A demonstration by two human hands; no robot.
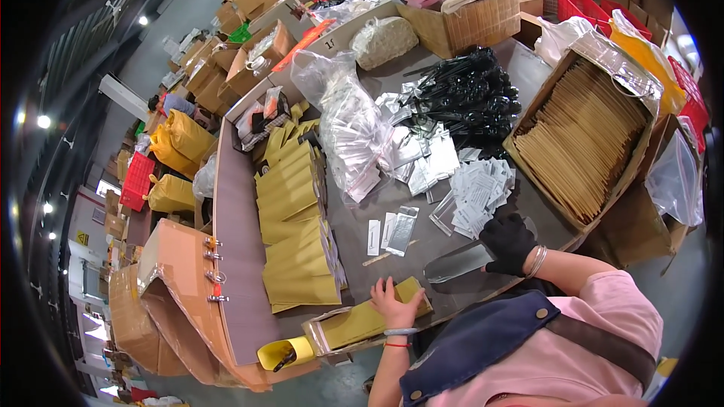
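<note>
My bare left hand (394,303) lies with fingers spread on a yellow-brown padded envelope (354,325) at the table's near edge. My right hand (509,243), in a black glove, is closed at the right end of a long clear plastic sleeve (458,262) lying on the table; what is inside the sleeve is unclear. Ahead of my hands lie a silver packet (402,231) and white slips (374,237). A loose heap of small white printed packets (479,194) sits just beyond my gloved hand. An open-mouthed yellow container (285,354) stands by the envelope's left end.
Stacked padded envelopes (290,218) fill the table's left side. A clear bag of packets (351,124) and black plastic-wrapped items (471,94) lie farther back. On the right, a carton (584,139) holds many brown envelopes. A large open carton (181,294) adjoins the left panel.
</note>
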